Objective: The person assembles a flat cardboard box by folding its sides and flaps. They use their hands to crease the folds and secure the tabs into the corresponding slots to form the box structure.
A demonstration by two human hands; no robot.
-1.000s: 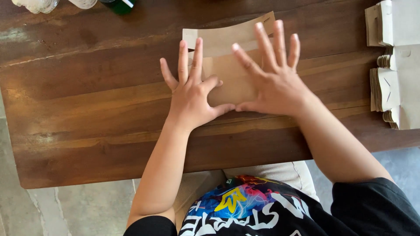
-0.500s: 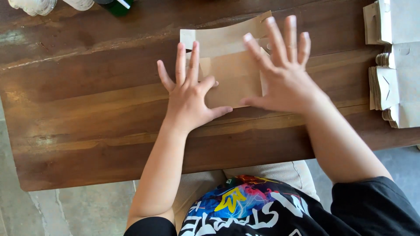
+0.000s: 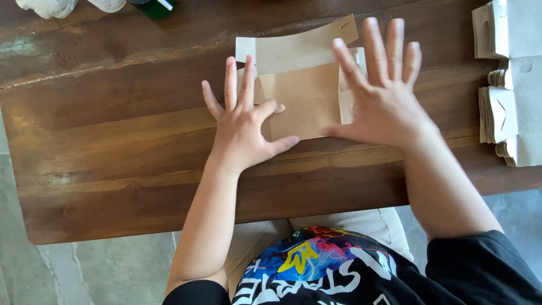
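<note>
Paper bag (image 3: 299, 93) — hands flat, splayed

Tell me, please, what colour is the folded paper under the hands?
Kraft brown folded paper, paler on its upper flap; seen in the head view.

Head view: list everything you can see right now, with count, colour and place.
Flat kraft paper piece with folded flaps: one, tan, table centre, under both hands.
Stacks of folded kraft paper pieces: several, tan and pale, table's right edge.
Dark wooden table: one, brown, fills the view.
Clear plastic items: two, top left edge, cut off.
Green bottle: one, top edge, cut off.
Left hand: flat, fingers spread, on the paper's left side.
Right hand: flat, fingers spread, on its right side.
</note>
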